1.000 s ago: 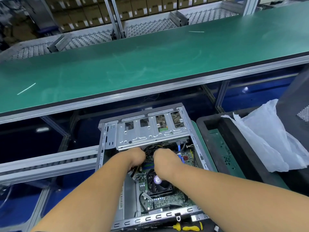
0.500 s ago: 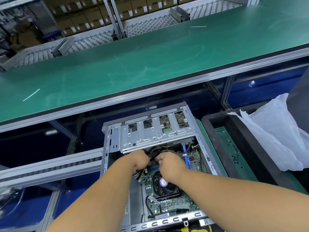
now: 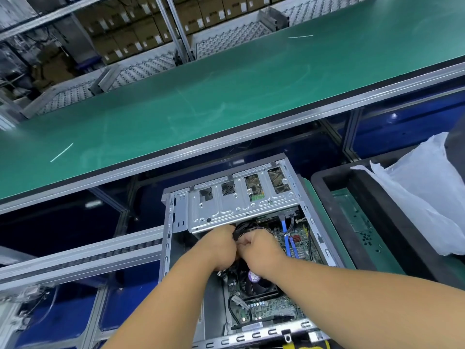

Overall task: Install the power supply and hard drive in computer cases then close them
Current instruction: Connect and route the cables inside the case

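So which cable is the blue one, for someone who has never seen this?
Find the open grey metal computer case below the green conveyor belt. Just right of the hands, the flat blue cable runs down from the drive cage; neighbouring cables are black.

Your left hand (image 3: 221,244) and right hand (image 3: 261,248) meet knuckle to knuckle inside the open computer case (image 3: 167,248), fingers curled around a bundle of black cables (image 3: 247,226) just below the silver drive cage (image 3: 241,205). Your right wrist partly covers the CPU fan (image 3: 259,283), which sits on the green motherboard (image 3: 271,308). Blue cables (image 3: 289,238) run down the board to the right of your hands. Beyond the case stretches a long green worktop (image 3: 201,96), with brown cartons (image 3: 141,34) shelved behind it. To your right, a black tray (image 3: 372,222) holds a white plastic bag (image 3: 422,192). Something yellow (image 3: 304,345) shows at the case's near edge.
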### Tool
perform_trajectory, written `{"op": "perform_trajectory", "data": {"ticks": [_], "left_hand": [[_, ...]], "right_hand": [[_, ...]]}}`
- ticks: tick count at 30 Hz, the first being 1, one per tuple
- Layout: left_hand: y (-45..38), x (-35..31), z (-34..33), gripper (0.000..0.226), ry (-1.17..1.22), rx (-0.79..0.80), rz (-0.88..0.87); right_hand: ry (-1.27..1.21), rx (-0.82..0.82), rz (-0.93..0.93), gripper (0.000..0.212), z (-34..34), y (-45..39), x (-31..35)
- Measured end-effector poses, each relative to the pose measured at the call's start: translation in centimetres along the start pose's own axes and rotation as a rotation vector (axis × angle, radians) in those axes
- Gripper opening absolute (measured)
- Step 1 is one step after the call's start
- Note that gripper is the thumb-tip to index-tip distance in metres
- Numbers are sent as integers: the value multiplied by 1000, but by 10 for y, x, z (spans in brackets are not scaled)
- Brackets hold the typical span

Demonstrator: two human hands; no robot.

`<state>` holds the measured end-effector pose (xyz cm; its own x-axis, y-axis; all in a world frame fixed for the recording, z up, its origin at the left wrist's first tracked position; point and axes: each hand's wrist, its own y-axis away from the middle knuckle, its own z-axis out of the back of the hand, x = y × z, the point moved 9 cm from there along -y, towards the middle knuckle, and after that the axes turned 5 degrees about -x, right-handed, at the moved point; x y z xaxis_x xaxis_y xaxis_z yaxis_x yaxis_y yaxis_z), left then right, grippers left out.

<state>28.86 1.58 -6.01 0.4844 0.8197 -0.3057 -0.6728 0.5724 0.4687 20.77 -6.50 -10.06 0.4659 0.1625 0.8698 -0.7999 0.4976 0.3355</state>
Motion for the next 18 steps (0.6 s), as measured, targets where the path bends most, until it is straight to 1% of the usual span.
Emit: {"op": "perform_trajectory", "data": {"ticks": [2,4,5,9,11,13,14,15,16,18], "left_hand": [[2,3,4,27,-74,24,-69],[2,3,7,44,-167,57,-129],[1,5,8,48,-157,67,-128],[0,24,2,48,192,147,47],[-4,32,-1,51,196,158,85],[-7,27,-3,55,70,152,65],[-9,21,-4,52,-28,129,54],[-10,16,-3,45,-144,89,52],[-10,10,-2,38,-261,46,69],[-8,3,-2,41,-409,-27,151]], "right_hand": [[-5,33,-2,17,-3,2,2],[36,46,11,21,-3,5,5],[48,49,21,22,-2,6,5],[15,56,63,15,-1,10,11],[42,28,98,14,2,9,15],[36,2,107,13,4,8,16],[21,-17,104,16,5,7,17],[-4,-44,96,20,7,6,16],[-27,-74,82,23,9,3,15],[-67,-124,40,24,14,0,10]]}}
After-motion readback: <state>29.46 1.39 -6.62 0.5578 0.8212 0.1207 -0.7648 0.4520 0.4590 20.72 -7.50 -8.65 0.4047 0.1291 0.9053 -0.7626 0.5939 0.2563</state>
